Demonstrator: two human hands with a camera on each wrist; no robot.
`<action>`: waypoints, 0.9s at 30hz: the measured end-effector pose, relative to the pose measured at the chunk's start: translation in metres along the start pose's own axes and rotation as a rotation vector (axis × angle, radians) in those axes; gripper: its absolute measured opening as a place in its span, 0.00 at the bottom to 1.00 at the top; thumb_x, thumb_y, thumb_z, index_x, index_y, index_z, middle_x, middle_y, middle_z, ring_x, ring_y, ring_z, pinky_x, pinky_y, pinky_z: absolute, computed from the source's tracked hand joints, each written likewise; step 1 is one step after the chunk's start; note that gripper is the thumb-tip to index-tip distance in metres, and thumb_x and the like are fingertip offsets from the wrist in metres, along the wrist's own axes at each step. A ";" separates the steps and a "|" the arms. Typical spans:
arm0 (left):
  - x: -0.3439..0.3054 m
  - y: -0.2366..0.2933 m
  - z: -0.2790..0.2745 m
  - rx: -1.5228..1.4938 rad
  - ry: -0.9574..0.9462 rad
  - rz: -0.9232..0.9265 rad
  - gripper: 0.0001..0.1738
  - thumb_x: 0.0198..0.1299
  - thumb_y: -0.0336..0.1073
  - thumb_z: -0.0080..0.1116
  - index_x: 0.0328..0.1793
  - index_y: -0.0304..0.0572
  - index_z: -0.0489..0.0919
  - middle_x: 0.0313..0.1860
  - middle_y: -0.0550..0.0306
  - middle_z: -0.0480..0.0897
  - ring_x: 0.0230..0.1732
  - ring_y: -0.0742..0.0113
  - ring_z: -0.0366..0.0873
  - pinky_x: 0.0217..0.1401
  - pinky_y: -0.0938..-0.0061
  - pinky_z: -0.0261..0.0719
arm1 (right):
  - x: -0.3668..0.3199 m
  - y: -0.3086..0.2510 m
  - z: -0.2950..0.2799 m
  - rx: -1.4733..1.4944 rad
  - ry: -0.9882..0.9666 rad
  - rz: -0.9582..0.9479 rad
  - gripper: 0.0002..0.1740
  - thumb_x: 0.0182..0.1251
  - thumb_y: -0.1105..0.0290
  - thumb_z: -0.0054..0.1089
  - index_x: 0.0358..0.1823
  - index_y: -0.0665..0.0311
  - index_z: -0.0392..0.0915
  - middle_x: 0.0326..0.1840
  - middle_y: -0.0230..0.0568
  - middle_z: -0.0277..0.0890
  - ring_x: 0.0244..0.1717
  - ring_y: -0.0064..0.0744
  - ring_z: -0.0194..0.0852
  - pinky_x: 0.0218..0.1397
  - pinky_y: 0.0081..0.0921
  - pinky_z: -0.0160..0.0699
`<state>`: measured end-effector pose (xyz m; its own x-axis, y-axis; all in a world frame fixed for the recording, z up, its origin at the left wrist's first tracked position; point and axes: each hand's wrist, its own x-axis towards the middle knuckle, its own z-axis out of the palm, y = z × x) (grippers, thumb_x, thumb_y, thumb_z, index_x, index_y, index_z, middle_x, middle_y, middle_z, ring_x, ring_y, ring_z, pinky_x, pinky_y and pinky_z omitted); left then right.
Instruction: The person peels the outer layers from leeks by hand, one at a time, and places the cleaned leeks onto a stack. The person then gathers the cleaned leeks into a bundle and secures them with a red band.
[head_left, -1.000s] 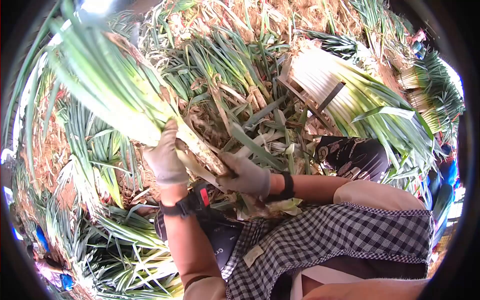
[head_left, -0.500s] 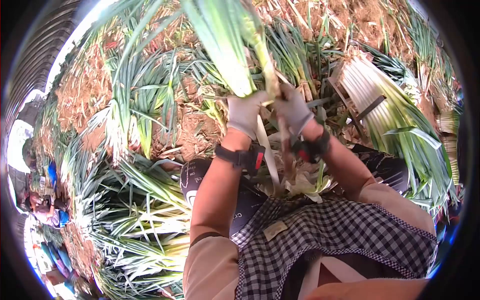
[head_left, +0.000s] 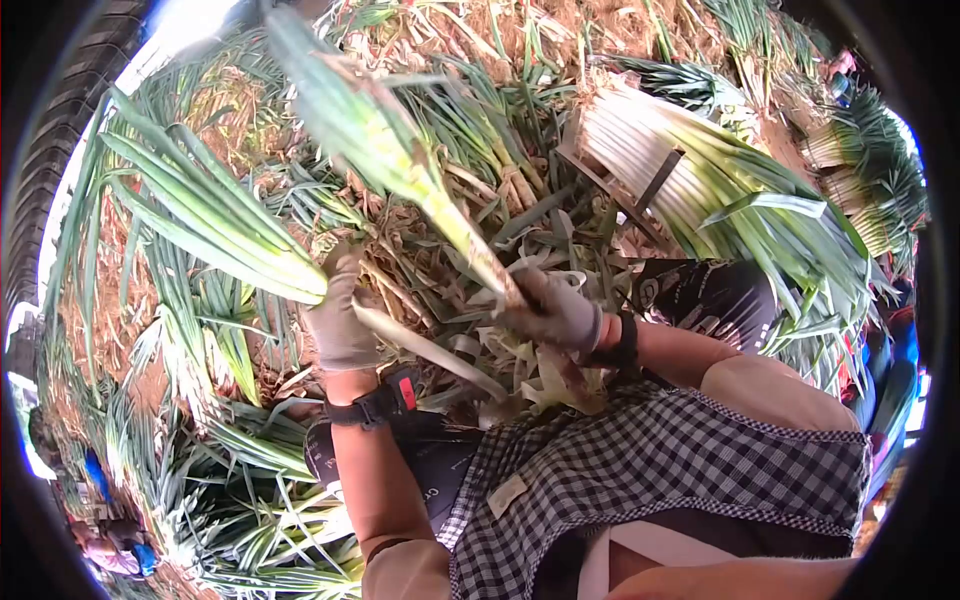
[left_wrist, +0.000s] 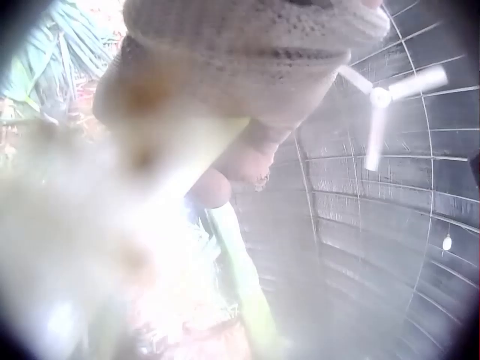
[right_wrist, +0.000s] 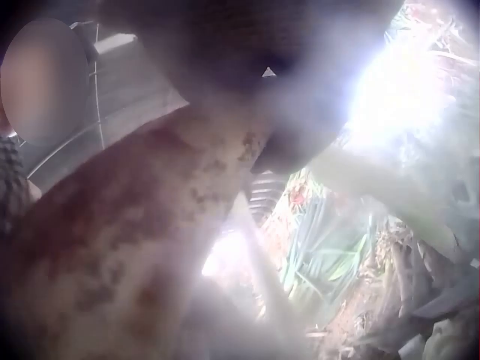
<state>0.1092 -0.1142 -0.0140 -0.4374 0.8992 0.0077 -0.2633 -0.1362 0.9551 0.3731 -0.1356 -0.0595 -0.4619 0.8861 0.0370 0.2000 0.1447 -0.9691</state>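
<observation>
In the head view my gloved left hand (head_left: pixel 342 325) grips a green onion (head_left: pixel 430 350); its leaves point up and left, its white shank down toward the lap. Farther right, my gloved right hand (head_left: pixel 555 315) holds a second green onion (head_left: pixel 450 222) near its lower end, with dry brownish skin on the stem and blurred leaves tilted up-left. The left wrist view has the glove (left_wrist: pixel 247 67) curled over a pale stalk, partly blurred. A brown-stained stalk (right_wrist: pixel 135 217) runs close before the right wrist camera, below the dark hand.
A neat bundle of white-stemmed green onions (head_left: pixel 640 135) lies in a metal rack (head_left: pixel 610 195) at the right. Loose onions (head_left: pixel 270 525) are heaped at lower left, and peeled leaves (head_left: pixel 560 375) lie by the lap. Other people (head_left: pixel 110 550) are at the far left.
The hands came together with the onions upright half a second ago, then moved apart. The right hand has drawn its brown-skinned onion away to the right from the left hand's onion.
</observation>
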 end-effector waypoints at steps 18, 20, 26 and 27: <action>-0.007 -0.040 0.018 -0.023 -0.176 -0.162 0.10 0.57 0.27 0.60 0.44 0.30 0.82 0.36 0.55 0.83 0.28 0.70 0.78 0.27 0.80 0.75 | 0.090 -0.017 0.021 0.229 -0.081 -0.046 0.19 0.60 0.63 0.67 0.48 0.69 0.78 0.38 0.30 0.79 0.36 0.15 0.70 0.39 0.20 0.73; -0.004 -0.049 0.018 -0.021 -0.151 -0.246 0.11 0.57 0.27 0.61 0.46 0.32 0.81 0.34 0.56 0.82 0.26 0.71 0.78 0.24 0.81 0.74 | 0.080 -0.003 0.025 0.205 -0.007 0.000 0.17 0.60 0.66 0.67 0.47 0.68 0.79 0.36 0.29 0.79 0.35 0.15 0.70 0.38 0.20 0.74; -0.002 -0.068 0.004 -0.038 -0.137 -0.271 0.09 0.56 0.27 0.61 0.44 0.37 0.80 0.34 0.60 0.80 0.26 0.73 0.76 0.22 0.82 0.73 | 0.018 0.040 -0.014 -0.283 -0.040 0.405 0.20 0.56 0.58 0.69 0.41 0.67 0.80 0.32 0.41 0.81 0.33 0.23 0.79 0.37 0.24 0.77; -0.002 -0.072 0.004 -0.070 -0.158 -0.261 0.09 0.56 0.24 0.60 0.44 0.36 0.79 0.34 0.57 0.81 0.24 0.71 0.78 0.20 0.81 0.75 | 0.019 0.040 -0.020 -0.318 -0.094 0.561 0.22 0.55 0.55 0.68 0.42 0.67 0.79 0.34 0.46 0.82 0.35 0.29 0.81 0.38 0.27 0.78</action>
<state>0.1328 -0.1048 -0.0812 -0.2096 0.9603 -0.1839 -0.4102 0.0844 0.9081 0.3893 -0.1044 -0.0925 -0.2841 0.8248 -0.4889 0.6720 -0.1924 -0.7151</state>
